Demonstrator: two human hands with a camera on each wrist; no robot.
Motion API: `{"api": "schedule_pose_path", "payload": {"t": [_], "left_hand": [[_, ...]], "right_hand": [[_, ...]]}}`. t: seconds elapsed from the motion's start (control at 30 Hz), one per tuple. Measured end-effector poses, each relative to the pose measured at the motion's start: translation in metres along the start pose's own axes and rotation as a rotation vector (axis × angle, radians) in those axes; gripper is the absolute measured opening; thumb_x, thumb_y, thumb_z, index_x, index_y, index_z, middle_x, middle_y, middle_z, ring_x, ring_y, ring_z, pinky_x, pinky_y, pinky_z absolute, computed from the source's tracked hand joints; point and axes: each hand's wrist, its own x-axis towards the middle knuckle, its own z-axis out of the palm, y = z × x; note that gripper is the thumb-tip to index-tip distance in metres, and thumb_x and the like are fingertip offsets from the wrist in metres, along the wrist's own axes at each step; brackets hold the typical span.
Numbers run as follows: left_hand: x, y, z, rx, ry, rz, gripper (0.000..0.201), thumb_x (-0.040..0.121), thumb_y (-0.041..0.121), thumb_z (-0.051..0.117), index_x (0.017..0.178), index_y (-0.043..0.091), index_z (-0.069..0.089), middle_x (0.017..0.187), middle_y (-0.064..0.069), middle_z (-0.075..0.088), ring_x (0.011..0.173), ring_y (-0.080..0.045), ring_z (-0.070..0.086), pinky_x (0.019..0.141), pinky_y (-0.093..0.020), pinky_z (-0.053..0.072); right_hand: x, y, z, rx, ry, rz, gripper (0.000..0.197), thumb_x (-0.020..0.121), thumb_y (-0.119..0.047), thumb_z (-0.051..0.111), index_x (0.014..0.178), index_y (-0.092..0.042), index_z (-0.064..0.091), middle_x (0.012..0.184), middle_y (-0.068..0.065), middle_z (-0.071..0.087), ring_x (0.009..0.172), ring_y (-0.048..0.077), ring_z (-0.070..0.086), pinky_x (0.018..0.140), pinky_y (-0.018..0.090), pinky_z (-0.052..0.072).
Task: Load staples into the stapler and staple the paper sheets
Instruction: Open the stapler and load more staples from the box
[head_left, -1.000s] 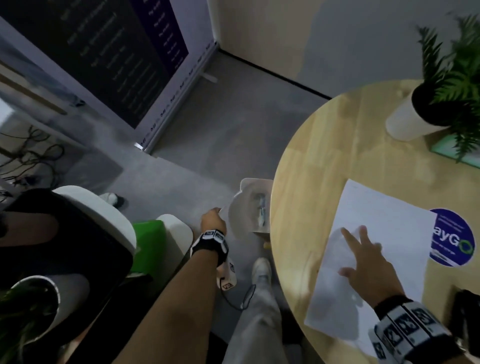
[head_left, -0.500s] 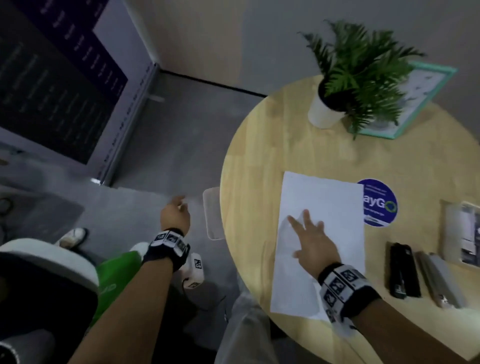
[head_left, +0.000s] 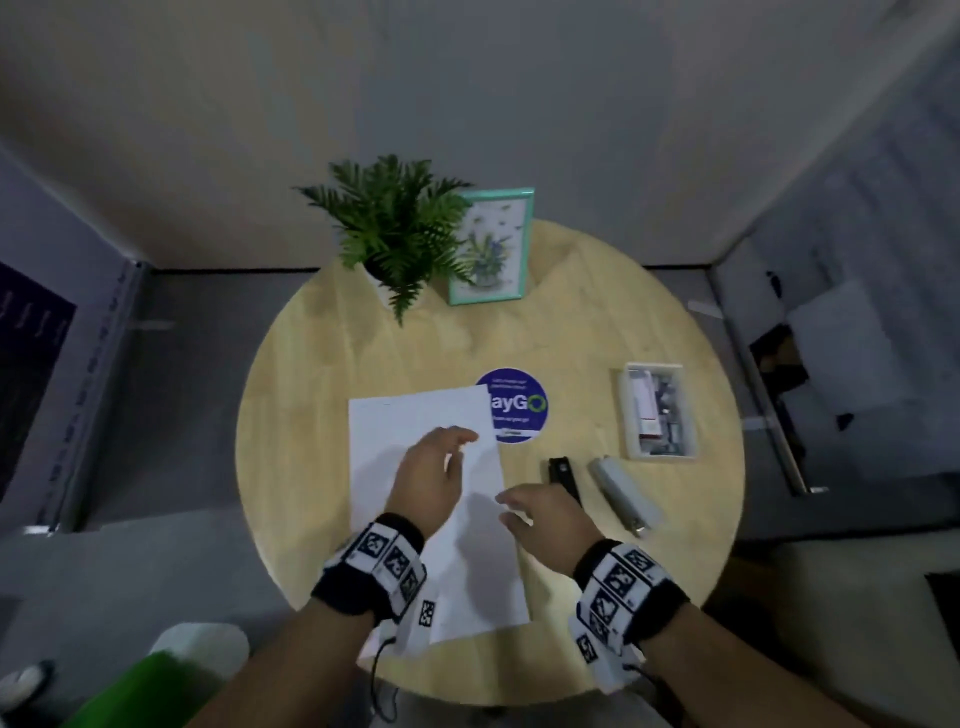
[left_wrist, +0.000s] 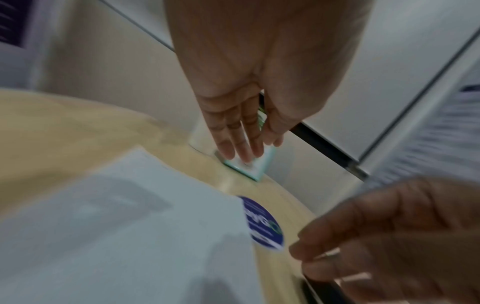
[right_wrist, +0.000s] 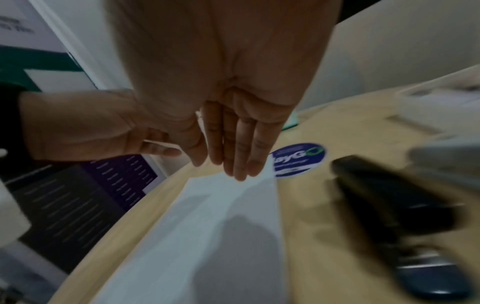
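Tray (head_left: 631, 415) holds small boxes (head_left: 655, 410); black stapler (head_left: 563, 475) nearby.

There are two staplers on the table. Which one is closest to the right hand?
The black stapler. It lies just beside the right hand, partly hidden behind it, while the grey stapler lies farther to the right.

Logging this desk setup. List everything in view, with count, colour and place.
paper sheets: stack, count unclear, white, table's near-centre
black stapler: one, right of the paper
grey stapler: one, right of the black one
tray: one, clear, right side, holding small items
round sticker: one, blue, centre
potted plant: one, green, far edge
framed picture: one, teal frame, beside plant
table: one, round, light wood
left hand: over paper, fingers relaxed
right hand: over the paper's right edge, empty
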Motion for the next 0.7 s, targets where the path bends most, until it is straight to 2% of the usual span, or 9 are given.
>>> {"api": "schedule_pose_path", "payload": {"t": [0.1, 0.17, 0.23, 0.3, 0.43, 0.5, 0.53, 0.63, 0.7], "left_hand": [[0.011, 0.026, 0.068, 0.181, -0.257, 0.056, 0.044, 0.085, -0.005, 0.046, 0.118, 0.019, 0.061, 0.130, -0.006, 0.056, 0.120, -0.023, 0.052, 0.102, -0.034, 0.042], [0.017, 0.035, 0.104, 0.405, -0.423, 0.080, 0.048, 0.085, -0.001, 0.049, 0.126, 0.024, 0.057, 0.147, -0.006, 0.039, 0.136, -0.028, 0.035, 0.110, -0.038, 0.035], [0.023, 0.039, 0.129, 0.572, -0.543, 0.108, 0.046, 0.086, 0.008, 0.059, 0.126, 0.030, 0.056, 0.157, -0.004, 0.022, 0.144, -0.031, 0.018, 0.115, -0.045, 0.029], [0.028, 0.045, 0.145, 0.681, -0.599, 0.106, 0.040, 0.085, 0.019, 0.065, 0.121, 0.034, 0.059, 0.160, -0.004, 0.015, 0.147, -0.035, 0.010, 0.117, -0.049, 0.023], [0.031, 0.053, 0.153, 0.685, -0.596, 0.018, 0.035, 0.087, 0.019, 0.061, 0.122, 0.022, 0.060, 0.154, -0.009, 0.028, 0.140, -0.032, 0.027, 0.116, -0.041, 0.028], [0.028, 0.056, 0.148, 0.633, -0.558, -0.008, 0.032, 0.087, 0.016, 0.058, 0.119, 0.023, 0.061, 0.154, -0.009, 0.028, 0.137, -0.031, 0.031, 0.115, -0.040, 0.029], [0.026, 0.057, 0.145, 0.573, -0.534, -0.033, 0.033, 0.087, 0.014, 0.057, 0.119, 0.023, 0.062, 0.153, -0.011, 0.029, 0.137, -0.032, 0.033, 0.114, -0.038, 0.029], [0.016, 0.066, 0.138, 0.319, -0.420, -0.090, 0.033, 0.086, 0.005, 0.059, 0.109, 0.027, 0.065, 0.138, -0.016, 0.047, 0.127, -0.032, 0.046, 0.103, -0.024, 0.032], [0.008, 0.070, 0.137, 0.117, -0.286, -0.089, 0.048, 0.083, 0.003, 0.065, 0.096, 0.049, 0.060, 0.120, -0.011, 0.059, 0.115, -0.028, 0.055, 0.099, -0.027, 0.038]], "right_hand": [[-0.023, 0.044, -0.032, -0.034, 0.033, 0.050, 0.022, 0.093, -0.019, 0.050, 0.086, -0.013, 0.070, 0.090, 0.004, 0.073, 0.089, 0.024, 0.067, 0.078, 0.028, 0.048], [-0.035, 0.073, -0.048, -0.023, 0.049, 0.075, 0.024, 0.091, -0.017, 0.051, 0.076, -0.018, 0.069, 0.077, -0.001, 0.069, 0.079, 0.023, 0.064, 0.069, 0.024, 0.044], [-0.043, 0.100, -0.061, -0.006, 0.048, 0.088, 0.024, 0.090, -0.017, 0.050, 0.077, -0.018, 0.071, 0.074, 0.000, 0.067, 0.077, 0.024, 0.063, 0.068, 0.026, 0.045], [-0.048, 0.122, -0.070, 0.010, 0.048, 0.092, 0.024, 0.091, -0.020, 0.051, 0.093, -0.014, 0.074, 0.090, 0.006, 0.073, 0.083, 0.024, 0.066, 0.076, 0.029, 0.051], [-0.052, 0.152, -0.081, 0.116, 0.068, 0.074, 0.022, 0.091, -0.016, 0.054, 0.094, -0.013, 0.075, 0.096, 0.005, 0.074, 0.079, 0.014, 0.065, 0.073, 0.019, 0.048], [-0.050, 0.161, -0.082, 0.178, 0.097, 0.065, 0.021, 0.090, -0.014, 0.056, 0.095, -0.014, 0.076, 0.097, 0.000, 0.074, 0.074, 0.003, 0.061, 0.073, 0.009, 0.044], [-0.049, 0.165, -0.081, 0.207, 0.102, 0.068, 0.021, 0.090, -0.014, 0.056, 0.098, -0.014, 0.075, 0.101, 0.000, 0.074, 0.077, 0.001, 0.062, 0.076, 0.009, 0.046], [-0.046, 0.169, -0.078, 0.328, 0.102, 0.078, 0.023, 0.093, -0.021, 0.055, 0.109, -0.016, 0.070, 0.112, 0.002, 0.072, 0.095, 0.013, 0.067, 0.091, 0.028, 0.053], [-0.046, 0.164, -0.079, 0.385, 0.098, 0.067, 0.027, 0.095, -0.028, 0.053, 0.117, -0.017, 0.065, 0.114, -0.001, 0.068, 0.102, 0.016, 0.065, 0.095, 0.032, 0.050]]}}
